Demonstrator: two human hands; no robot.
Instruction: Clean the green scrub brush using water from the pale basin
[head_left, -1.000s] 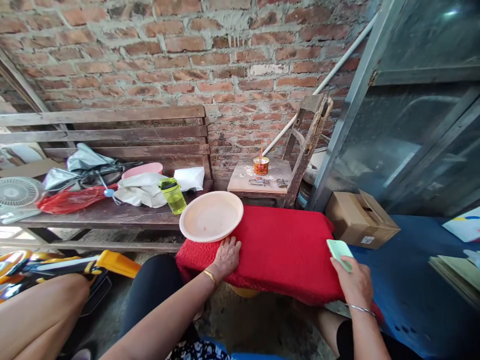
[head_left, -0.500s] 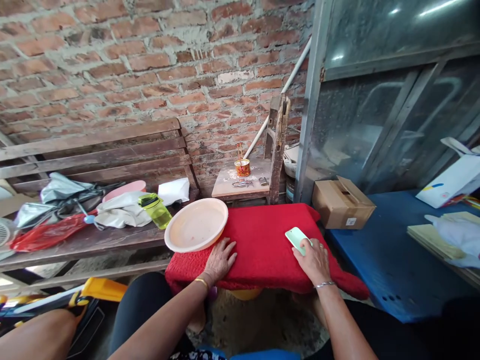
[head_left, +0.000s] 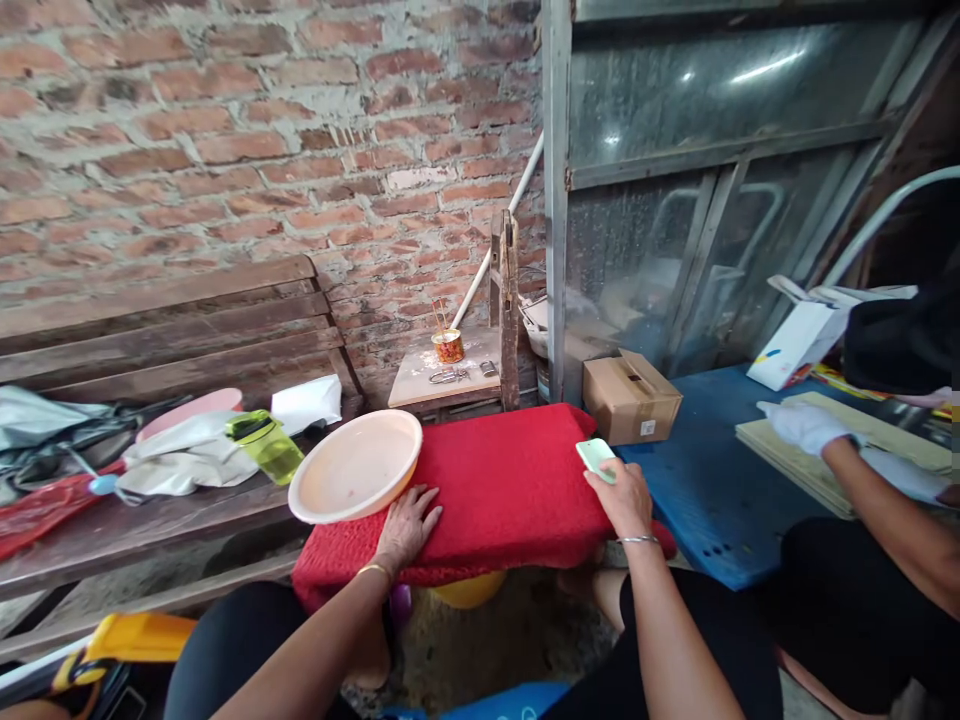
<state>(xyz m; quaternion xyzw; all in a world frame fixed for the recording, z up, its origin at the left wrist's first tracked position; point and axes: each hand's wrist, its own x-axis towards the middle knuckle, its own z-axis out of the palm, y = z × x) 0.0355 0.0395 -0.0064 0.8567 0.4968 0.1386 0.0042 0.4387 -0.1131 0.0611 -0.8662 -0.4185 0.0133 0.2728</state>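
Note:
My left hand (head_left: pixel 407 522) lies flat, fingers spread, on the near left part of a red cloth (head_left: pixel 504 478) that covers a low stool. A pale pink plastic basin (head_left: pixel 355 478) sits on the cloth's left end, just beyond that hand. My right hand (head_left: pixel 619 497) rests at the cloth's right edge and grips a light green phone (head_left: pixel 596 455).
A wooden bench (head_left: pixel 150 520) at left carries a green bottle (head_left: pixel 266 445), bags and a pink bowl. Behind the cloth stands a small wooden chair (head_left: pixel 450 365) with a tin and keys. A cardboard box (head_left: pixel 631 397) lies on a blue mat (head_left: pixel 697 490). Another person's gloved hand (head_left: pixel 806 425) is at right.
The view has swung to the right, bringing a seated person with a gloved hand into sight. My right hand with the phone moved in onto the cloth's right edge; my left hand stays flat.

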